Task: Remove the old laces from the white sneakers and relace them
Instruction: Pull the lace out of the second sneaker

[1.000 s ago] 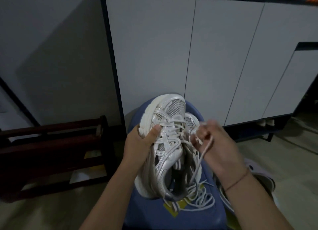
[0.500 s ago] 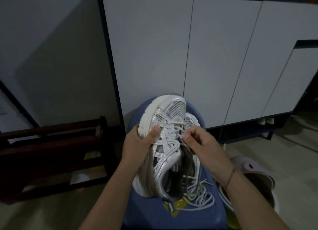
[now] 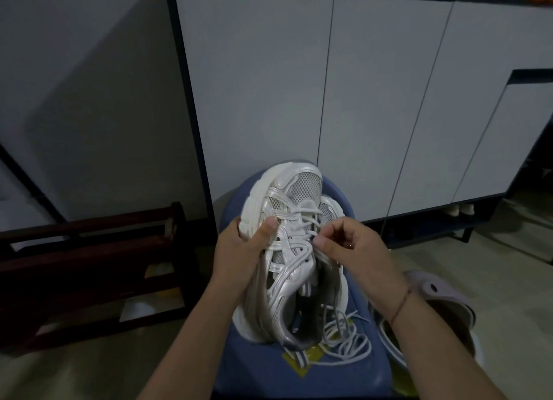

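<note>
My left hand (image 3: 239, 250) grips the silvery-white mesh sneaker (image 3: 294, 269), toe up, its lace (image 3: 305, 218) trailing loose at the heel; my right hand (image 3: 356, 247) pinches that lace

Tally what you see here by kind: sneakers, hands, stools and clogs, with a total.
Sneakers: 2, the held sneaker and the second sneaker behind it
Hands: 2, the left hand gripping the held sneaker, the right hand pinching its lace
Stools: 1, the blue stool
Clogs: 1, the grey clog
Total: 6
</note>
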### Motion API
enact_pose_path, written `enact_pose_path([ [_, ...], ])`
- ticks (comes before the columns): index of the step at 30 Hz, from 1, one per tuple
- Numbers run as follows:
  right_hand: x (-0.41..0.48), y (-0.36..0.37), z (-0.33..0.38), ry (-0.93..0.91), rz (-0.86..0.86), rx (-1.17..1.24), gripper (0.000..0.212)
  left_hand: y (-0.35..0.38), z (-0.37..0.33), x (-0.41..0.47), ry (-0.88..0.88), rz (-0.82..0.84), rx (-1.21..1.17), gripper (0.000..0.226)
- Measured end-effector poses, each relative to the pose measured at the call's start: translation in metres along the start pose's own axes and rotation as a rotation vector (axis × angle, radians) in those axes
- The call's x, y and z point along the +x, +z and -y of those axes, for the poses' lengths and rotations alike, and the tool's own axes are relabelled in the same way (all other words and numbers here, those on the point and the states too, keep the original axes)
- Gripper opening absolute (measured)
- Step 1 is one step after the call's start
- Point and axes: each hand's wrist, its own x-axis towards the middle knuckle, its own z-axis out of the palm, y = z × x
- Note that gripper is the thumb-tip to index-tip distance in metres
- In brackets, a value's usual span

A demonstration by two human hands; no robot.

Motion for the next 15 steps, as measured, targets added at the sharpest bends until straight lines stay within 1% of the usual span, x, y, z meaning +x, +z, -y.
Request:
enact_pose_path([
  [3, 0.001, 0.002, -0.001, -0.001, -0.052, 0.008, 0.011, 0.002, 0.002, -0.001, 0.004, 0.0, 0.01, 0.025],
  [5, 0.001, 0.003, -0.002, -0.017, -0.067, -0.038, 0.011, 0.003, 0.002, -0.002, 0.003, 0.016, 0.018, 0.024],
  [8, 0.001, 0.003, 0.002, -0.098, -0.086, -0.19, 0.016, 0.004, 0.002, -0.002, 0.011, 0.026, 0.01, 0.025],
  [11, -0.002, 0.002, 0.008, -0.196, -0.088, -0.323, 0.018, 0.004, 0.0, -0.003, 0.021, 0.027, 0.006, 0.02],
  [15, -0.006, 0.0, 0.011, -0.218, -0.098, -0.296, 0.022, 0.005, -0.002, -0.004, 0.053, 0.013, 0.035, 0.016],
])
